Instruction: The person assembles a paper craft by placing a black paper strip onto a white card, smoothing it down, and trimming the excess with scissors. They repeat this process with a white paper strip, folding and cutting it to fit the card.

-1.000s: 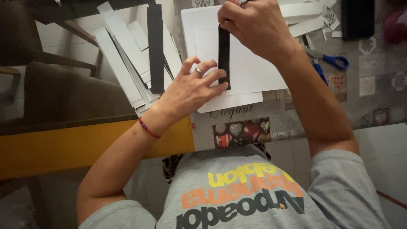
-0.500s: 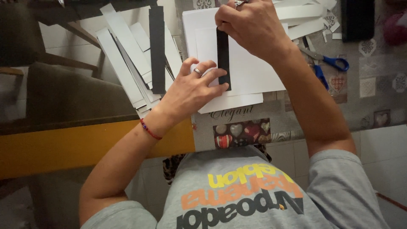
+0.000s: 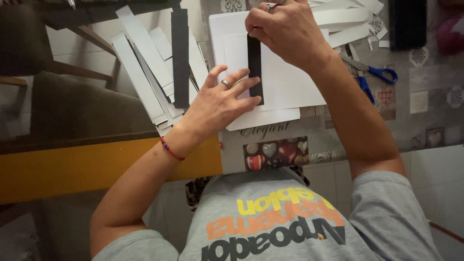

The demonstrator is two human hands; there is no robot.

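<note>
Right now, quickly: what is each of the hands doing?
Left hand: open, fingers spread, pressing the lower end of the black paper strip onto the white sheet.
Right hand: closed, pinching the strip's top end.

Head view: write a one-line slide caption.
Both hands, left hand and right hand, press a black strip onto white paper.

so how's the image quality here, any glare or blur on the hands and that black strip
Head view: even, soft light with no glare on the white paper; the black strip has crisp edges; left hand and right hand are sharp, casting only faint shadows; the dark chair at the left edge is dim and slightly soft.
</note>
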